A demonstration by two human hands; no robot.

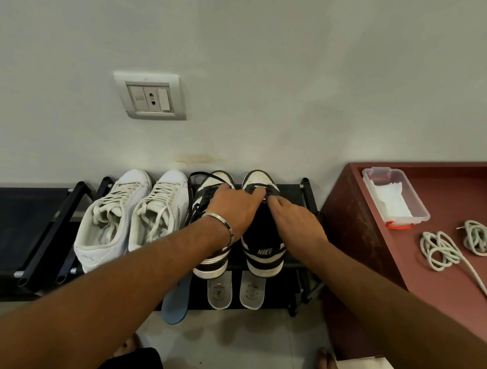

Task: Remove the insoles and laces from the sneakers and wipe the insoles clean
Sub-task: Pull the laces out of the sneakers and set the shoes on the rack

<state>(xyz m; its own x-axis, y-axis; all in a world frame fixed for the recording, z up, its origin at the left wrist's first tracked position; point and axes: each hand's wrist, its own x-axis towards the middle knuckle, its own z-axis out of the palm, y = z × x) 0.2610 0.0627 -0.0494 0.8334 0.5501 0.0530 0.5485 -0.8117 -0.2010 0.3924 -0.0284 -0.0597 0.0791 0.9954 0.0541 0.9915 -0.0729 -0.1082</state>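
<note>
- Both hands meet over the right black-and-white sneaker (262, 242) on the rack (305, 192); my left hand (233, 206) and right hand (294, 221) pinch its black lace (265, 195) near the toe.
- Its long axis runs straight away from me, heel nearest; neither hand is nearer.

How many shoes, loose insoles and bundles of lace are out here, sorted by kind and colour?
White sneakers: 2
Black-and-white sneakers: 2
Grey-white insoles: 2
Blue insole: 1
White lace bundles: 2
Total: 9
</note>
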